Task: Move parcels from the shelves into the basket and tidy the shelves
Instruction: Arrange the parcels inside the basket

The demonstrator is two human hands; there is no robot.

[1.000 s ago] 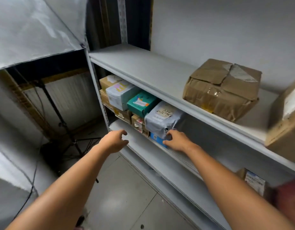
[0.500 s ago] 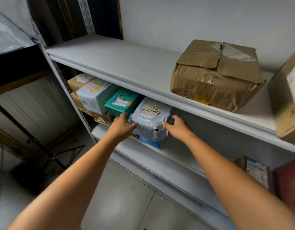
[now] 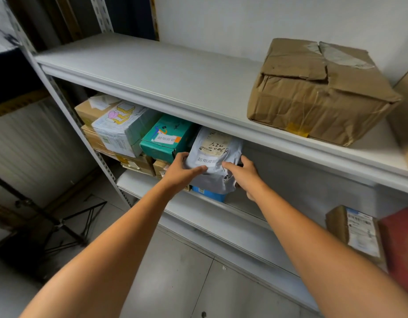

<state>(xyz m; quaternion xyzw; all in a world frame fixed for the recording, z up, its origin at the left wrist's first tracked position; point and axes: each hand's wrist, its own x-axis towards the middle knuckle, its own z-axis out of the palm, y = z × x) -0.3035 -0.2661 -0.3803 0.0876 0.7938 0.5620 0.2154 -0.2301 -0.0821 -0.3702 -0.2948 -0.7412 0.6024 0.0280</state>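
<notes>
A grey plastic mailer bag (image 3: 215,152) with handwritten numbers lies on a blue box (image 3: 207,193) on the middle shelf (image 3: 244,212). My left hand (image 3: 182,171) grips its left side, thumb across the front. My right hand (image 3: 244,175) grips its right side, fingers curled round the edge. To its left stand a teal box (image 3: 166,138), a white printed box (image 3: 122,129) and several brown cartons (image 3: 138,162). No basket is in view.
A crumpled brown carton (image 3: 318,92) sits on the top shelf (image 3: 166,74), another carton (image 3: 407,115) at the right edge. On the lower right are a labelled brown parcel (image 3: 357,232) and a red box (image 3: 400,246). A black tripod (image 3: 60,223) stands on the floor at left.
Both hands have closed in on the grey mailer bag and now hold it from both sides. My view has moved nearer the shelves.
</notes>
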